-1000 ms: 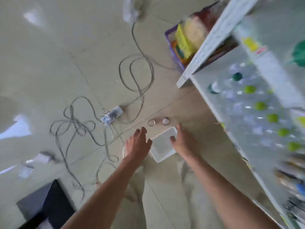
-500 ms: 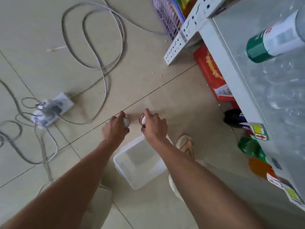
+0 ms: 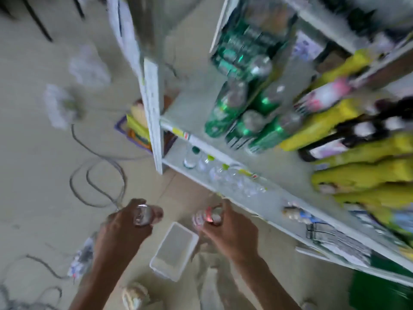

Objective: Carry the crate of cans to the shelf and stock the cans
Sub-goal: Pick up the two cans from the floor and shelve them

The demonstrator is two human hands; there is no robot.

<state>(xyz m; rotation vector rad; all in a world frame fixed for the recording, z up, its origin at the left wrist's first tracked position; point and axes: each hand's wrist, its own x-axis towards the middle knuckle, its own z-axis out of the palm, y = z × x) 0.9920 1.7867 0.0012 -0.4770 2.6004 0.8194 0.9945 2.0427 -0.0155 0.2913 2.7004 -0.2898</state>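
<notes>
My left hand (image 3: pixel 125 229) is closed around a can (image 3: pixel 142 214) whose silver top faces up. My right hand (image 3: pixel 230 233) grips a second can (image 3: pixel 206 217), red and white with a silver top. Both cans are held in the air above the floor. Between and below my hands, the clear plastic crate (image 3: pixel 176 248) sits on the floor with nothing in it. The white shelf (image 3: pixel 225 157) rises to the right, with green cans (image 3: pixel 243 108) standing on its upper board. The picture is blurred by motion.
Grey cables (image 3: pixel 98 175) loop across the tiled floor to the left, with a power strip (image 3: pixel 81 258) near my left arm. Clear bottles (image 3: pixel 201 159) line a lower shelf board. Yellow packets (image 3: pixel 357 166) fill the shelf's right side. A purple basket (image 3: pixel 136 135) stands behind the shelf post.
Both hands took the two cans from the floor and lifted them. My view has swung up from the floor toward the shelf.
</notes>
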